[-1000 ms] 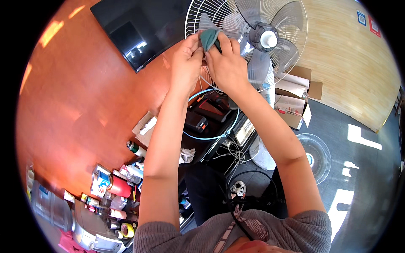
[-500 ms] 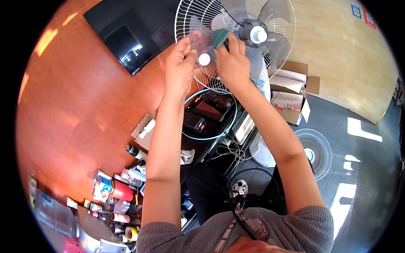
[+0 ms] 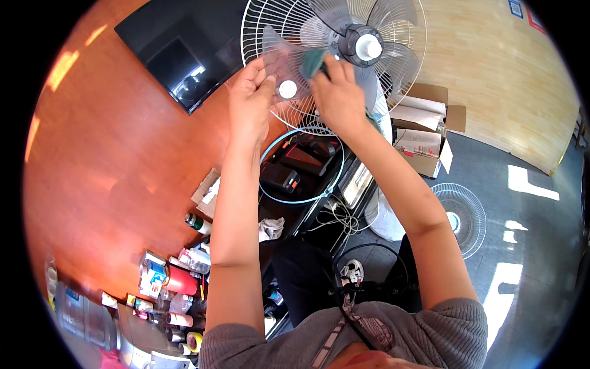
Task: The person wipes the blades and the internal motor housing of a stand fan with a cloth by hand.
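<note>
A fan stands at the top of the head view with its front uncovered. Its grey see-through blades sit before a white wire rear guard. My left hand is closed on the edge of the blade at the left, which bears a round white sticker. Bunched in my right hand is a dark green cloth, pressed against that same blade near the hub. The right fingertips are partly hidden and the cloth is slightly blurred.
The front guard lies on the dark floor at right. Open cardboard boxes stand behind it. A black screen rests on the reddish wooden surface. Below the fan are a blue cable loop and black-red cases. Bottles stand lower left.
The whole view has shifted slightly. My left hand and the held blade have come a little toward me relative to the hub. The right hand's cloth has moved slightly along the blade.
</note>
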Motion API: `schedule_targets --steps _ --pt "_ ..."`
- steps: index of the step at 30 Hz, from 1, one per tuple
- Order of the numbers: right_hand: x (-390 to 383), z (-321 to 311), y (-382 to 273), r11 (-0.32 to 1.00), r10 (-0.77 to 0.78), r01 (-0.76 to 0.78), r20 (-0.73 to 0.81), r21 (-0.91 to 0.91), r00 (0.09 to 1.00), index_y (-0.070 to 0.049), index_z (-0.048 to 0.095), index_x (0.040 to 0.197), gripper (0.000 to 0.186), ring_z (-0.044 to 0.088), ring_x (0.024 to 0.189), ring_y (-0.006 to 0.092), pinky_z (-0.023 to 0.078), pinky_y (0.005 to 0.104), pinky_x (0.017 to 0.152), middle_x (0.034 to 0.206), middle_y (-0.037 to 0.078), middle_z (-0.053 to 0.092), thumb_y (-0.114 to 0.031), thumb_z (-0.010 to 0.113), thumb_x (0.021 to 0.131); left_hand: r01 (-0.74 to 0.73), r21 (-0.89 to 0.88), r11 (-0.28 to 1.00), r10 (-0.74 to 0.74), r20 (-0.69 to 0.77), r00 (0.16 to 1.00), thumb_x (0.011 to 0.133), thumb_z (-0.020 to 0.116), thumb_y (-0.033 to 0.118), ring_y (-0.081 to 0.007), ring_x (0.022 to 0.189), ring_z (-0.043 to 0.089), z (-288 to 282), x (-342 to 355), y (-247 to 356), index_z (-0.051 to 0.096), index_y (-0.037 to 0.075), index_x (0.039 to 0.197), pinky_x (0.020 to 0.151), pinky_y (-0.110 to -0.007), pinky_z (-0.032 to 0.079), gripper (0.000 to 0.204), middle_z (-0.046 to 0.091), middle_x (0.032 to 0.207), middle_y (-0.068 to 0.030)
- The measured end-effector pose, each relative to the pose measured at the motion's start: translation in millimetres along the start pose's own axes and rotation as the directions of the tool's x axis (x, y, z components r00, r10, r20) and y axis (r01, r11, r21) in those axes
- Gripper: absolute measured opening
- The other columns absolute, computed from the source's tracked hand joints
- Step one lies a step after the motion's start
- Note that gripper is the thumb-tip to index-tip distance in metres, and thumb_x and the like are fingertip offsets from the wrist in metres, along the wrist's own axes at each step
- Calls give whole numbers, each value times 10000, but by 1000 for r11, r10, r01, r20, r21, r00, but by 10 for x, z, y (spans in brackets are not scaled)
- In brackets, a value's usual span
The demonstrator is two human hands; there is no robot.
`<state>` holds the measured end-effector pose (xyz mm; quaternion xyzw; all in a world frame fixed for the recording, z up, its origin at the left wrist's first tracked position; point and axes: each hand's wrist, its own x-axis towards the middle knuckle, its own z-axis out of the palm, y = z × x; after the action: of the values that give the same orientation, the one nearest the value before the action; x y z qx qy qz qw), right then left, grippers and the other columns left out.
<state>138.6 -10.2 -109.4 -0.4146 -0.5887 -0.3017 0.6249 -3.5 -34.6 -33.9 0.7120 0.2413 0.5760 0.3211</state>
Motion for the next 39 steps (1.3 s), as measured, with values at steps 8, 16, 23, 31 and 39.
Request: schedule_targets --steps 8,16,23,31,39 --pt "734 90 -219 988 -29 48 -132 148 991 -62 600 957 220 570 976 283 544 385 672 1052 92 592 -258 605 858 -2 17 1000 2 29 1000 935 438 -21 -165 980 645 39 -47 41 516 19 1262 782 -301 552 338 620 1204 -93" --pt "768 -12 32 726 52 -262 328 636 943 -124 610 951 261 652 780 289 486 399 676 775 89 662 -376 564 899 31 25 999 -32 64 997 931 425 -27 -179 987 648 40 -94 33 500 14 1268 803 -287 541 348 612 1220 -110" --pt "905 45 72 757 397 -464 240 460 886 -11 652 840 438 633 675 293 490 386 668 720 174 637 -438 567 893 38 -41 998 -35 68 997 928 408 -60 -110 972 617 127 -123 48 520 21 1239 760 -228 526 341 628 1176 -81" --pt "625 -369 -250 87 362 -530 468 844 806 15 502 1007 257 605 708 188 501 316 593 821 110 609 -212 542 893 31 -34 999 -29 50 998 924 400 -68 -103 937 618 96 -121 82 521 19 1237 716 -209 512 347 632 1156 -86" --pt "772 -255 -152 653 16 -223 281 724 960 -24 544 1101 398 638 807 251 502 357 746 897 143 651 -145 724 766 37 43 998 -40 76 996 912 414 -55 -135 931 637 26 -183 92 521 -4 1219 771 -280 534 329 645 1108 -86"
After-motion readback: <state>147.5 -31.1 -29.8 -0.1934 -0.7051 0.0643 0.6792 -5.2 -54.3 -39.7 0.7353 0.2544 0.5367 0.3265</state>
